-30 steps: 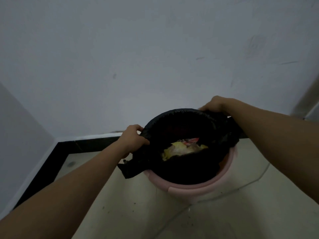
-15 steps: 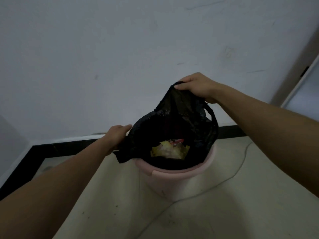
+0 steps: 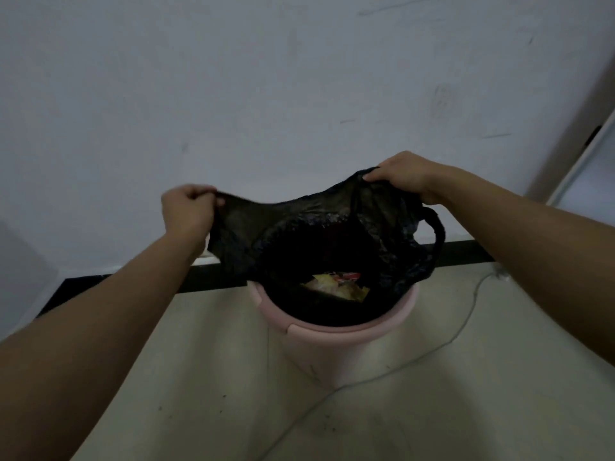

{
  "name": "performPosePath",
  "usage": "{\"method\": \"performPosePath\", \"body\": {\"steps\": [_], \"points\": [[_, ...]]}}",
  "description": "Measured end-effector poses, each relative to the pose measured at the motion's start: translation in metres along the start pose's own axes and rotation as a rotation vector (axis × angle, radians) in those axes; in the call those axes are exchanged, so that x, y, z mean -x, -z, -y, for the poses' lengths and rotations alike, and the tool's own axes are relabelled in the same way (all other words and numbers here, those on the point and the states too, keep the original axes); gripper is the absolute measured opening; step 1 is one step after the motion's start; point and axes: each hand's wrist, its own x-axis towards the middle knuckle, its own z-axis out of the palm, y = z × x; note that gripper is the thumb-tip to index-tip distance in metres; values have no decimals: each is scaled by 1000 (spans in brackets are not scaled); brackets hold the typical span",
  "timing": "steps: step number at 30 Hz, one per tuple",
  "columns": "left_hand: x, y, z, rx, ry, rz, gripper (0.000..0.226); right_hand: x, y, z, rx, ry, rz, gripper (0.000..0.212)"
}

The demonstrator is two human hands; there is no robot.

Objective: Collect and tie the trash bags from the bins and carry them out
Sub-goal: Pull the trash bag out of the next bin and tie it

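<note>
Above and to the left of the bin (image 3: pixel 349 341), left hand (image 3: pixel 188 209), fingers curled tight, pinching the left edge of the trash bag (image 3: pixel 299 227). Between the hands, black bag mouth stretched wide and held up above the bin's rim, thin enough near the top edge to let light through; lower part of the bag down inside the bin. Deep in the bag, within the bin, yellow and red wrappers (image 3: pixel 336 284). Above and to the right of the bin, right hand (image 3: pixel 402 174), fingers and thumb closed on the bag's right edge, a loop handle (image 3: pixel 439 231) hanging loose just below the wrist. Behind the bin, dark baseboard (image 3: pixel 213 277) along a pale wall (image 3: pixel 299 78). Right of the bin and around its front, thin cable (image 3: pixel 456 341) lying across the floor (image 3: pixel 499 394). Far right of the bin, door frame (image 3: pixel 572 144).
</note>
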Motion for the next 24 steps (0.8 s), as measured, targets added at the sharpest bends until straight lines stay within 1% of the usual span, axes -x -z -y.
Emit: {"method": "performPosePath", "body": {"steps": [2, 3, 5, 6, 7, 9, 10, 13, 14, 15, 16, 17, 18, 19, 20, 21, 22, 23, 24], "points": [[5, 4, -35, 139, -57, 17, 24, 0, 1, -5, 83, -14, 25, 51], [8, 4, -48, 212, -44, 56, 24, 2, 1, -7, 157, -39, 67, 61], [23, 4, -65, 356, 82, 243, 19, 10, 1, -9, 327, -107, 192, 79], [30, 6, -68, 338, 117, 318, 18, 13, -1, -10, 401, -134, 248, 87], [35, 8, -65, 231, 105, 363, 15, 14, -1, -11, 463, -151, 291, 92], [38, 13, -53, -163, -43, 431, 9, 19, -3, -12, 554, -165, 361, 94], [40, 16, -47, -392, -126, 493, 21, 22, -3, -11, 588, -171, 399, 92], [50, 23, -33, -1058, -264, 751, 95, 34, -2, -7, 690, -192, 502, 91], [57, 25, -28, -1245, -303, 808, 112, 40, -3, -6, 732, -190, 535, 87], [63, 25, -23, -1411, -354, 828, 119, 46, -4, -5, 780, -185, 560, 84], [69, 23, -19, -1558, -414, 824, 116, 50, -6, -8, 844, -175, 578, 82], [73, 21, -15, -1677, -484, 785, 102, 53, -9, -12, 921, -166, 594, 82], [74, 18, -11, -1742, -569, 722, 81, 54, -14, -18, 994, -180, 610, 83], [76, 16, -10, -1752, -637, 651, 59, 56, -19, -27, 1078, -214, 633, 80], [75, 14, -10, -1711, -657, 593, 43, 58, -25, -34, 1172, -258, 652, 70], [72, 14, -12, -1634, -624, 569, 33, 62, -29, -38, 1278, -273, 628, 55], [68, 13, -13, -1529, -550, 581, 26, 68, -29, -38, 1373, -239, 538, 40], [65, 13, -16, -1405, -468, 608, 21, 73, -25, -33, 1434, -159, 406, 32], [62, 12, -20, -1260, -397, 627, 16, 77, -18, -26, 1433, -70, 276, 26]]}}
